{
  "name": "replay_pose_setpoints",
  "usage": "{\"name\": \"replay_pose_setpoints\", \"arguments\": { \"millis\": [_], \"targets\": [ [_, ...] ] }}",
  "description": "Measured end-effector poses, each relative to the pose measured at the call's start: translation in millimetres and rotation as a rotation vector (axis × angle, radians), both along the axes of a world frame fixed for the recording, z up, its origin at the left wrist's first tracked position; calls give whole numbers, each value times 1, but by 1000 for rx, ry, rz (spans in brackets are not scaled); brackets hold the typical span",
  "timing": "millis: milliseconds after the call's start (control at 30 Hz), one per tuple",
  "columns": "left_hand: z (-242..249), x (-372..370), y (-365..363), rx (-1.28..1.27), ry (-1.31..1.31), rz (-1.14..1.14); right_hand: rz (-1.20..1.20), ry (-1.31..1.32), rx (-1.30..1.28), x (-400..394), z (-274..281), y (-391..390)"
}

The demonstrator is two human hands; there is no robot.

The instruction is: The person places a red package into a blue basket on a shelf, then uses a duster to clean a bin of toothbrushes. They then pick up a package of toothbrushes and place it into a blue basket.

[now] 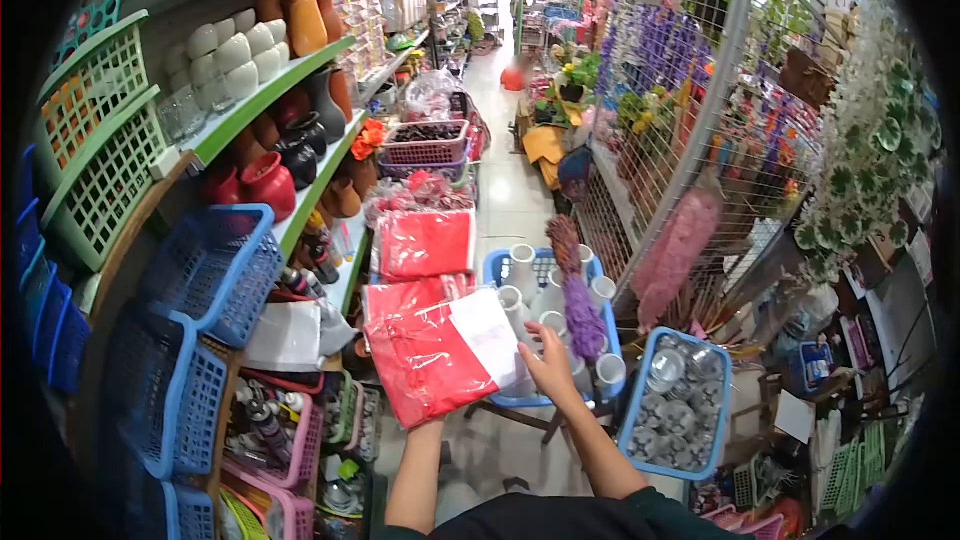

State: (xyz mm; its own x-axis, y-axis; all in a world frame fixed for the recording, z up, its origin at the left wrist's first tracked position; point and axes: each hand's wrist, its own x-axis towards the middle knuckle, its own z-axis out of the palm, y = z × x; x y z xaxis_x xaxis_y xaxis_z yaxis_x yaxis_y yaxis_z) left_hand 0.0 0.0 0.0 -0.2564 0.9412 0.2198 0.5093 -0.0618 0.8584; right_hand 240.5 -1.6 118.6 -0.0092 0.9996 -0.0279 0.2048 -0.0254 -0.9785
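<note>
A red folded item in clear plastic, a flat packet (pixel 425 360) with a white printed sheet (pixel 485 325) at its right side, is held tilted in front of me. My left hand (pixel 425 430) grips it from below, and most of its fingers are hidden under the packet. Beside the sheet's right edge, my right hand (pixel 548 365) has its fingers stretched and apart, close to or touching the clear plastic. Just beyond the packet lies a stack of similar red packets (pixel 428 245).
A blue basket (pixel 490 270) holds white cylindrical vases and a purple bundle of stems (pixel 584 320). Right of it, another blue basket (pixel 628 440) contains glass pieces. Shelves (pixel 240 110) of vases line the left; a wire rack (pixel 690 140) with artificial flowers stands right. An aisle (pixel 505 185) runs between.
</note>
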Motion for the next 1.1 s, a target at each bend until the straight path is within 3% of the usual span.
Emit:
{"name": "replay_pose_setpoints", "arguments": {
  "millis": [67,100,167,200,333,467,500,567,633,700,833,1033,1100],
  "targets": [
    [-2,-1,-2,10,-156,-43,-212,-548,357,0,-4,-8],
    [-15,47,-52,-26,-263,-59,-199,-578,318,44,-10,-54],
    [-15,60,-65,-18,-417,-101,-440,-1079,326,55,-13,-69],
    [-14,65,-70,-12,-492,-122,-458,-1107,317,61,-16,-72],
    [-3,82,-85,27,-804,-202,-334,-1010,107,88,-45,-63],
    [10,82,-85,70,-1115,-273,-309,-915,-62,89,-26,-49],
    [14,81,-86,77,-1112,-269,-304,-912,-57,89,-24,-49],
    [24,79,-83,126,-1382,-246,-402,-875,51,91,-17,-49],
    [21,71,-77,133,-1388,-246,-453,-847,66,93,-11,-53],
    [27,64,-73,140,-1389,-252,-539,-586,203,93,-6,-60],
    [63,63,-51,218,-1268,-186,-549,-560,479,90,-3,-84],
    [107,66,-37,331,-1074,-74,-161,-492,597,66,-2,-137],
    [103,65,-48,363,-1015,-47,13,-625,608,61,-7,-153]
  ]
}}
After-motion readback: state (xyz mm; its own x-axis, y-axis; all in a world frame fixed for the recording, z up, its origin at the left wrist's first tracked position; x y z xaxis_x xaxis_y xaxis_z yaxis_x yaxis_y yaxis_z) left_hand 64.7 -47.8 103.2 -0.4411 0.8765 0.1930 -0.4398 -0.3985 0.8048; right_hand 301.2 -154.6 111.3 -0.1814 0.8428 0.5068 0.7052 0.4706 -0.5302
